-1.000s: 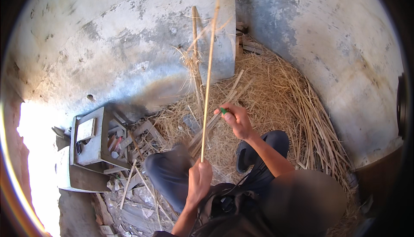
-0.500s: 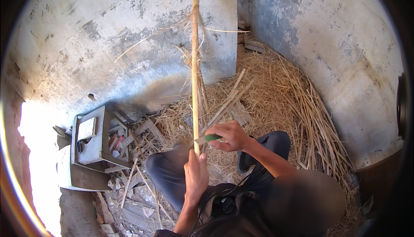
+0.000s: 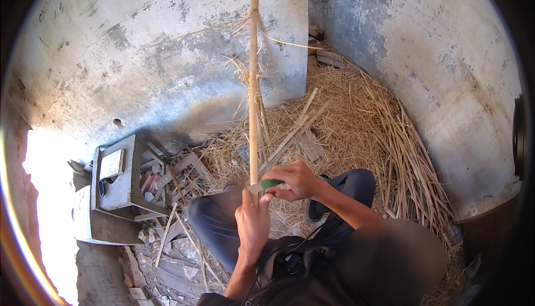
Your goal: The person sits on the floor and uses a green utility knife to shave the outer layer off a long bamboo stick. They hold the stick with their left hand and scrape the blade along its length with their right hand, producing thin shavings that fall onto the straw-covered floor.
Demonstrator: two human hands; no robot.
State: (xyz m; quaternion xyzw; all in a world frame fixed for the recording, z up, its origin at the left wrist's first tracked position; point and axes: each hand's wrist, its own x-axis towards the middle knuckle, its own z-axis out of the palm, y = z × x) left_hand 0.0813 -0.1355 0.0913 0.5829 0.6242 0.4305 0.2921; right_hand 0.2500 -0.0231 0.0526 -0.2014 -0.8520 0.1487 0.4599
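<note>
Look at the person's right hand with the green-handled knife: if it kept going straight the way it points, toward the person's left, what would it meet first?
Probably the bamboo pole, which the knife in the right hand already seems to touch, just above the left hand. Depth is uncertain.

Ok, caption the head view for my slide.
Left hand grips a long pale bamboo cane; right hand holds a green-handled knife against it.
</note>
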